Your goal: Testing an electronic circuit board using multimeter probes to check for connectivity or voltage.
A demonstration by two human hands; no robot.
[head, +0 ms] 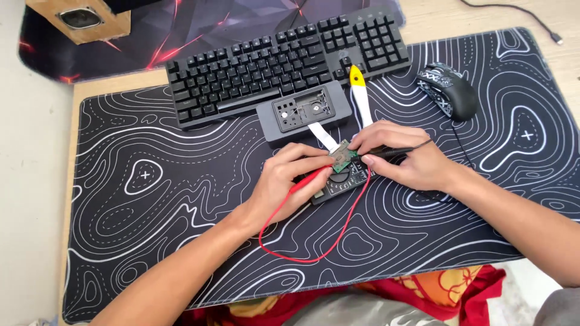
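Left hand (290,181) grasps a red probe (309,179), right hand (402,157) a black probe (393,151), tips meeting the small green circuit board (342,158) for contact.

black desk mat (181,199) with white contour lines; red wire (314,241); yellow-tipped white tool (360,96)

Hands hide most of the black multimeter (338,184).

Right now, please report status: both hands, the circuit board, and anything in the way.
Left hand shut on red probe. Right hand shut on black probe. Both tips at green circuit board. White pry tool lies beside, apart.
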